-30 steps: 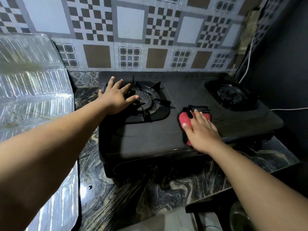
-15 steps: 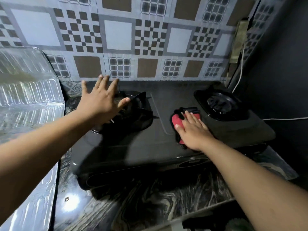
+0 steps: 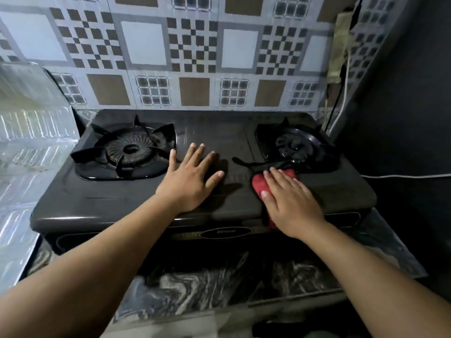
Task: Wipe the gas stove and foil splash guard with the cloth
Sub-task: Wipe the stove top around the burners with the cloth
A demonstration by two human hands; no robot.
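A black two-burner gas stove (image 3: 102,198) stands on a marbled counter. My right hand (image 3: 291,201) lies flat on a red and black cloth (image 3: 259,182), pressing it onto the stove top just in front of the right burner (image 3: 294,145). My left hand (image 3: 192,178) rests palm down with fingers spread on the bare middle of the stove, to the right of the left burner (image 3: 129,150). The silver foil splash guard (image 3: 31,147) stands along the stove's left side.
A patterned tile wall (image 3: 190,57) rises behind the stove. A white cord (image 3: 341,111) hangs at the right corner and another runs along the dark right wall (image 3: 410,93). The marbled counter (image 3: 200,286) extends in front of the stove.
My left hand has come off the left burner and moved right onto the middle of the stove top. My right hand stays on the cloth by the right burner.
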